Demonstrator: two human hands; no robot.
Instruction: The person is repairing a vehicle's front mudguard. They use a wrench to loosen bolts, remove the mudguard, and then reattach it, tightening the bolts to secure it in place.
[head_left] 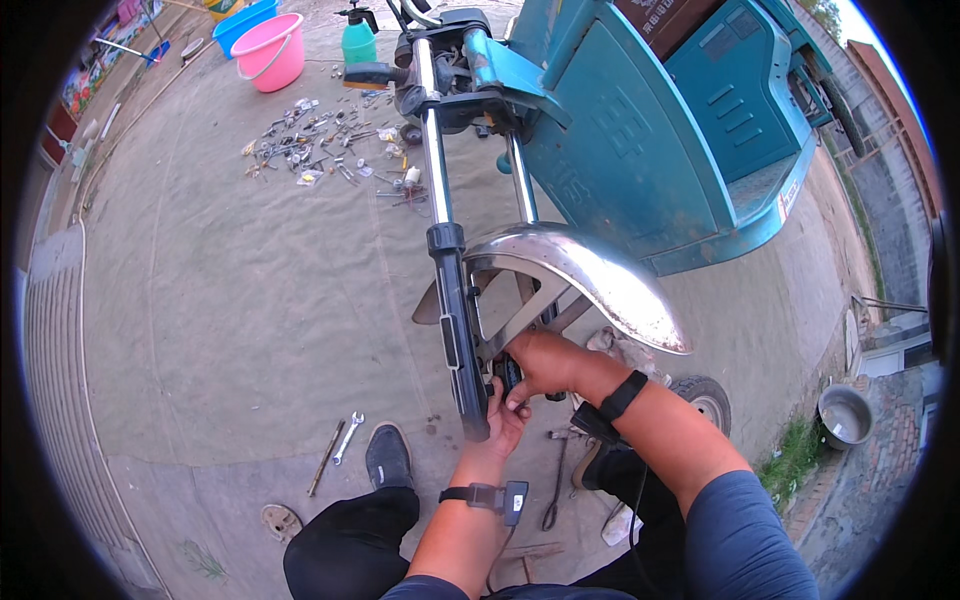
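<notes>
A fork leg (455,340), black below and chrome above, stands at the centre of the frame, its lower end clear of open ground to the left and crowded on the right by a shiny fender (600,275). Its long axis runs from top centre down to lower centre, leaning slightly rightward, the free end pointing toward the bottom edge. Near that end, the right hand (543,365) is closed around a dark part (509,374), some fingers hidden; the left hand (507,425) is half curled just below, its grip impossible to tell. A wrench (349,438) lies lower left on the grey ground sheet (260,330). A teal vehicle body (640,130) fills the upper right, loose hardware (320,140) and a pink bucket (268,55) the upper left of the outdoor yard.
</notes>
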